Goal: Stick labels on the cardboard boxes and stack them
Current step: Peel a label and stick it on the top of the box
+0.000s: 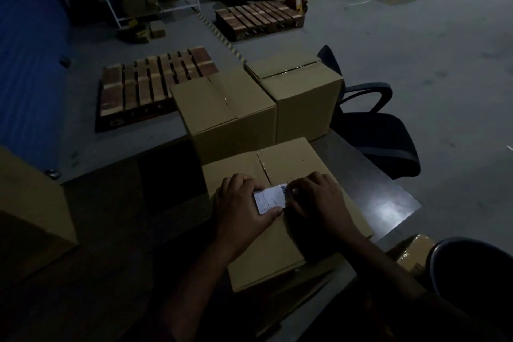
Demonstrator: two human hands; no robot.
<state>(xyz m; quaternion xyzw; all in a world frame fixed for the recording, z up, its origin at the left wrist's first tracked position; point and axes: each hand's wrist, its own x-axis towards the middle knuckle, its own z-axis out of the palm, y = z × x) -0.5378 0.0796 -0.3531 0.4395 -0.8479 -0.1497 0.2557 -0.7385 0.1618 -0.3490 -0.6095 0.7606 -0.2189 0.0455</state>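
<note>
White label (270, 198) lies on the near box (280, 214) top, by the seam. Left hand (241, 203) pinches its left edge; right hand (316, 200), fingers curled, presses its right end. Two boxes (230, 116) at 12 o'clock, chair (372, 122) at 2.

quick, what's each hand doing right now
Left hand: fingers closed on the left edge of the white label, over the nearest cardboard box.
Right hand: fingertips pinching the label's right end; whether it is stuck down cannot be told.

Left hand (244, 208): bare, no glove, ring or watch visible.
Right hand (319, 203): bare likewise.
Forearms: uncovered, no sleeve in view.
</note>
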